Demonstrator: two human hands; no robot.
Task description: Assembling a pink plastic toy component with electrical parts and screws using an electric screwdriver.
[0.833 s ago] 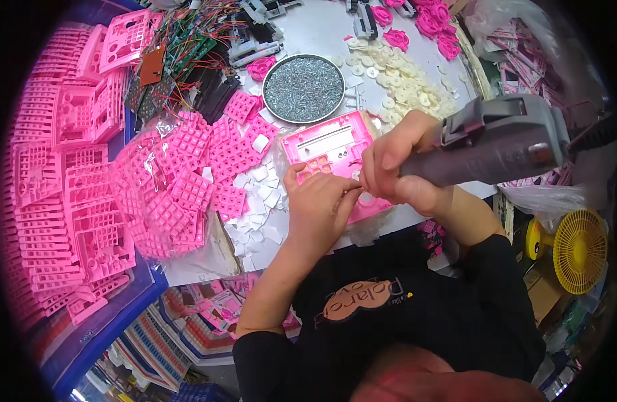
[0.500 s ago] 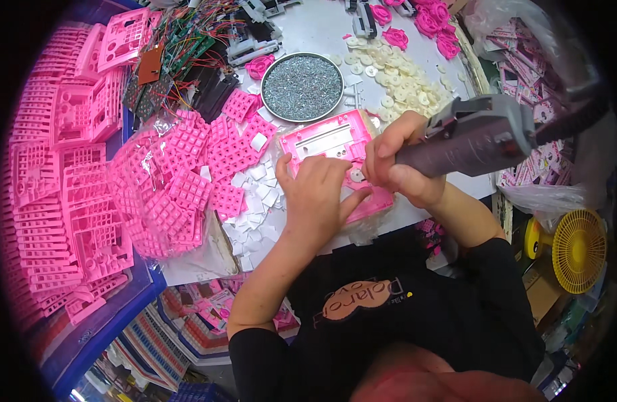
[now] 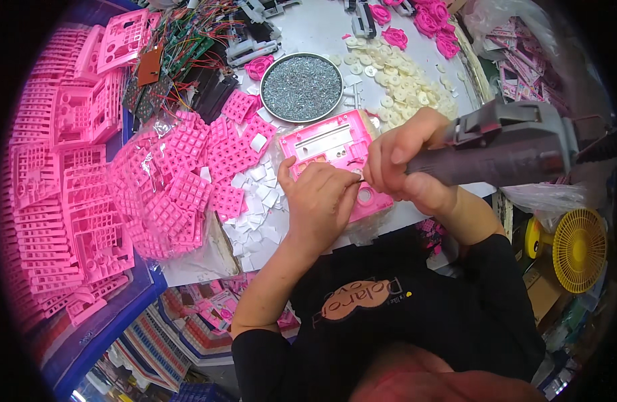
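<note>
An electric screwdriver [image 3: 489, 151], dark grey, is gripped in my right hand [image 3: 409, 157] and points left, its thin bit showing beyond my fingers. My left hand [image 3: 322, 197] rests over a pink plastic casing [image 3: 298, 144]. Its thumb and index finger are pinched together by the bit's tip; whatever is between them is too small to make out. The casing lies open on the table, with a long slot along its far side and a round opening near its right end. My left hand covers its near-left part.
Beyond the casing stands a round tin [image 3: 302, 87] full of small screws. Cream plastic discs [image 3: 402, 80] lie to its right. Pink button pads [image 3: 181, 194], white paper squares [image 3: 255, 201] and wired circuit boards [image 3: 188, 50] spread leftward. Pink casings [image 3: 74, 194] are stacked far left; a yellow fan [image 3: 580, 251] stands right.
The screwdriver has shifted right, away from the casing. My left fingers have gone from spread to pinched at the bit's tip. The casing's round opening now shows.
</note>
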